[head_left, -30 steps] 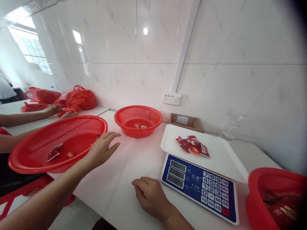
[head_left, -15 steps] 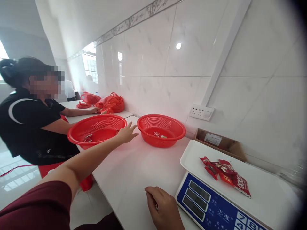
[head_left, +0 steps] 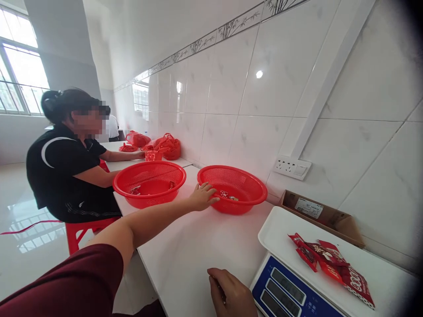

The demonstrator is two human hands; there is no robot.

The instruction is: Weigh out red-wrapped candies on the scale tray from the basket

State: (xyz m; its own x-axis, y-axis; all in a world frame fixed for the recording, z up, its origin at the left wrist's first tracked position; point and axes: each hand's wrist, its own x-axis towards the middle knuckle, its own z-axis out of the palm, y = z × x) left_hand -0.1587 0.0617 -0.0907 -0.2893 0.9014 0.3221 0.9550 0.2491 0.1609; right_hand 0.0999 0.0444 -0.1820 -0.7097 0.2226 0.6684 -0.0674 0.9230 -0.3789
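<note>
My left hand (head_left: 200, 197) is stretched out flat with its fingers apart, at the near left rim of the right red basket (head_left: 246, 203). It holds nothing that I can see. A few small wrapped pieces (head_left: 228, 195) lie in that basket. The left red basket (head_left: 145, 202) stands beside it, with small red packets (head_left: 135, 190) inside. My right hand (head_left: 232, 294) rests low over the table with fingers curled together; a tiny bit of something shows between them. Close by is a digital scale (head_left: 276, 226), bearing several red snack packets (head_left: 333, 264).
A co-worker in a black shirt (head_left: 66, 163) sits at the left, arms reaching to red plastic bags (head_left: 165, 145). An open cardboard box (head_left: 324, 220) stands behind the scale, against the tiled wall below a power socket (head_left: 292, 167). The table edge (head_left: 148, 275) runs along the left.
My left hand has moved right, from beside the left basket to the right basket's rim. My right hand stays curled by the scale. The view has shifted somewhat.
</note>
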